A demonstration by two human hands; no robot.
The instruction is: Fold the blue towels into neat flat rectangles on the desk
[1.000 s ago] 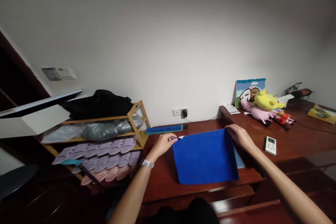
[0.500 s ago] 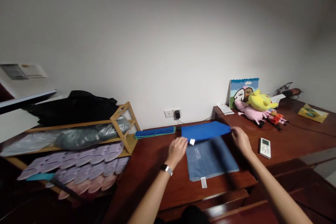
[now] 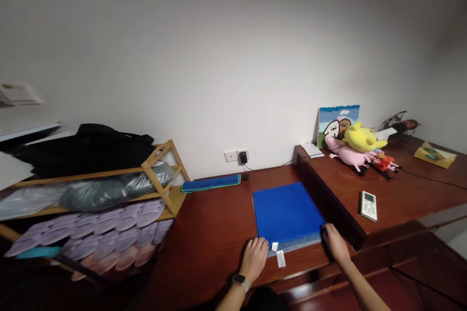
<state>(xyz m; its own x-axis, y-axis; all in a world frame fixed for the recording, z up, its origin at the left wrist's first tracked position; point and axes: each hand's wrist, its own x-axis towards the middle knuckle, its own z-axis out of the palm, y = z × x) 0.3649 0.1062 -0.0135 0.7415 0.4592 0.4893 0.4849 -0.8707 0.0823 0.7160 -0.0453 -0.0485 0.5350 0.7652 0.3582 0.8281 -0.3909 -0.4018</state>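
Note:
A bright blue towel [image 3: 288,210] lies flat over a grey-blue towel [image 3: 302,243], whose near edge and a little of the left side show beneath it. My left hand [image 3: 255,255], with a watch on its wrist, has its fingers closed at the blue towel's near left corner. At the near right corner, the fingers of my right hand [image 3: 333,241] are pinched on the blue cloth. Two white labels stick out along the near edge next to my left hand. The fingertips are partly hidden.
A folded blue cloth with green edging [image 3: 211,183] lies along the wall. On the higher desk to the right are a remote control [image 3: 368,205], plush toys [image 3: 359,148] and a tissue pack [image 3: 435,154]. A wooden rack [image 3: 166,175] holding slippers stands left.
Both hands have come down and toward me with the blue towel's near corners. The blue towel, held up before, now covers most of the grey-blue one.

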